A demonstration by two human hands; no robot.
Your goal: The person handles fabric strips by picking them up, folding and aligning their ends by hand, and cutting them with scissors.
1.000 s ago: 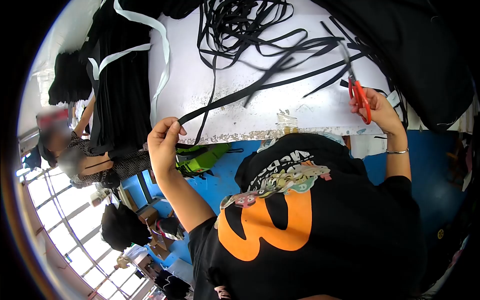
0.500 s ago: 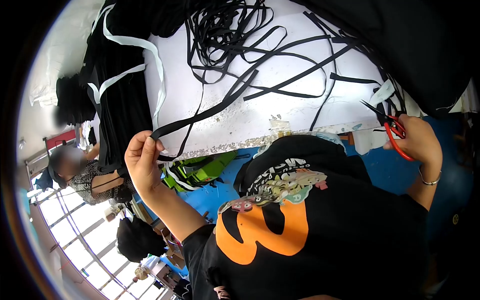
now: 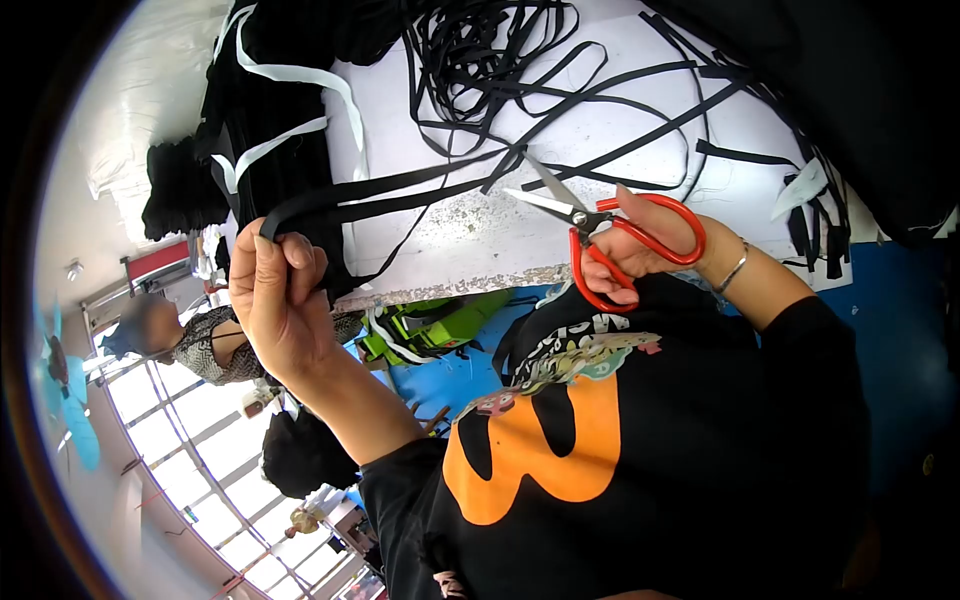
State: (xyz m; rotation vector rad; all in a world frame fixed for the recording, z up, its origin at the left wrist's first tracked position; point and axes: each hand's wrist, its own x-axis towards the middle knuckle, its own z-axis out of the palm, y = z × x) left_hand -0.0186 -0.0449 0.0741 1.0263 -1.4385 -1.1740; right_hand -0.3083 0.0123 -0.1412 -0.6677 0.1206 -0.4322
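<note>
At the left, my left hand [image 3: 285, 290] pinches a black fabric strip [image 3: 400, 207] between thumb and fingers. The strip is folded over at the pinch, and two strands run right from it across the white table [image 3: 745, 212]. Red-handled scissors [image 3: 580, 217] are in my right hand [image 3: 655, 235], with fingers and thumb through the handle loops. Their blades are spread and point up and left, close to the right end of the strands. Whether the blades touch the strip I cannot tell.
A tangle of black strips [image 3: 480, 75] lies at the back of the table, with more cut strips at right. White strips [image 3: 300, 75] hang over black fabric [image 3: 270, 150] on the left. Black cloth covers the far right. Below are a green item [image 3: 440, 330] and another person [image 3: 210, 335].
My right hand has brought the scissors from the table's right edge leftward to the strip's strands. The strip at my left hand is now doubled over, and the scissor blades are spread wider.
</note>
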